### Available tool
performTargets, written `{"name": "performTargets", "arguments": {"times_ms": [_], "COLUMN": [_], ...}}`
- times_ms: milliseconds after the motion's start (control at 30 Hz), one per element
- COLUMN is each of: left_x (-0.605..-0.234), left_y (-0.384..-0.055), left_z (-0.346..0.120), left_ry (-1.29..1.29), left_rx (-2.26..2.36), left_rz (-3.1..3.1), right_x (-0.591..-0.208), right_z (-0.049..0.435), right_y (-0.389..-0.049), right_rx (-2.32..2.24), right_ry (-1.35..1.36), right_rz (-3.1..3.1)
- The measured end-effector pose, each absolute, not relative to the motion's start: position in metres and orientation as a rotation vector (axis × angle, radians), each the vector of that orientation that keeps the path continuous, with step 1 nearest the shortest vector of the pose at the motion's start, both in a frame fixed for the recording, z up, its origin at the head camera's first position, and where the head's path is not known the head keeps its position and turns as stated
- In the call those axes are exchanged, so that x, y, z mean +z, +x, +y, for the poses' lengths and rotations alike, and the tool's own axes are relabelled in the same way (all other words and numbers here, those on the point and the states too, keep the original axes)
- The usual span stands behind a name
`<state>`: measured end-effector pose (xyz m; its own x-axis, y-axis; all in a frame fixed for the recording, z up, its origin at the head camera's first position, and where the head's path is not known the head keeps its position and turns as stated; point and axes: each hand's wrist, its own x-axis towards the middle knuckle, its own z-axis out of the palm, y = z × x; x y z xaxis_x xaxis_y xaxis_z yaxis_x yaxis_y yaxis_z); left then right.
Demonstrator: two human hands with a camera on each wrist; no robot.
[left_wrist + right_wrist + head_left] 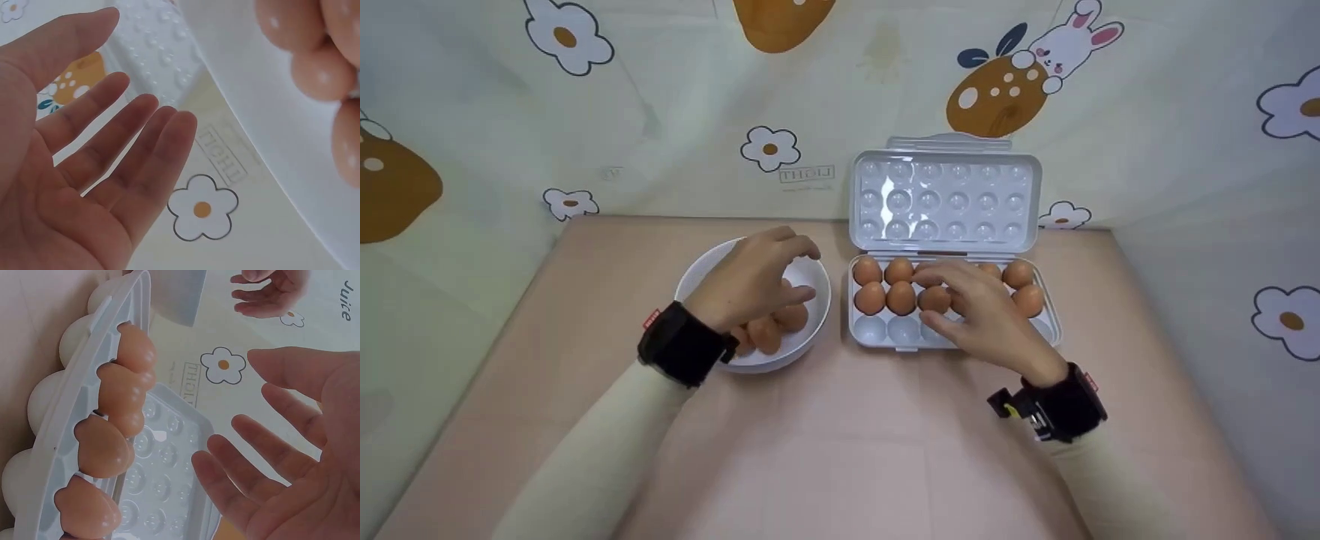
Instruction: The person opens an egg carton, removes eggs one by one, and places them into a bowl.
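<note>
My left hand (761, 274) hovers over a white bowl (705, 271) that holds several brown eggs (766, 334). Its fingers (163, 152) are spread and hold nothing in the left wrist view. To the right, an egg carton (904, 346) lies with its lid (945, 199) raised. Brown eggs (870, 298) fill the two far rows, partly hidden by my right hand; the near row shows bare cups (870, 328). Above the carton my right hand (979, 311) is loosely extended, with nothing between its fingers (270, 444) in the right wrist view.
A pink-topped table (840, 450) bears the bowl and carton side by side. Behind it hangs a pale curtain (682, 112) printed with flowers and a rabbit, and the lid stands close to it. Black straps (682, 345) with cameras sit on both wrists.
</note>
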<state>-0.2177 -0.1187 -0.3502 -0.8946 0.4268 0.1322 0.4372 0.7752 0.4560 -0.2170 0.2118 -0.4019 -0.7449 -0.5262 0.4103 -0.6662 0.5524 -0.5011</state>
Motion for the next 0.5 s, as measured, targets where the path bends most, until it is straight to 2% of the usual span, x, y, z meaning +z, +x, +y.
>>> {"name": "performTargets", "arguments": {"times_ms": [200, 500], "left_x": [-0.362, -0.383], "left_y": [-0.204, -0.193], "left_z": [-0.103, -0.089], "left_ry": [-0.676, -0.775], "left_rx": [-0.813, -0.893], "left_rz": [-2.887, -2.766], "right_x": [-0.400, -0.400], "right_z": [0.200, 0.181], "right_y": [-0.230, -0.251], "right_rx": [0.829, 0.715], "right_ry": [1.051, 1.114], "right_rz": [-2.691, -2.809]}}
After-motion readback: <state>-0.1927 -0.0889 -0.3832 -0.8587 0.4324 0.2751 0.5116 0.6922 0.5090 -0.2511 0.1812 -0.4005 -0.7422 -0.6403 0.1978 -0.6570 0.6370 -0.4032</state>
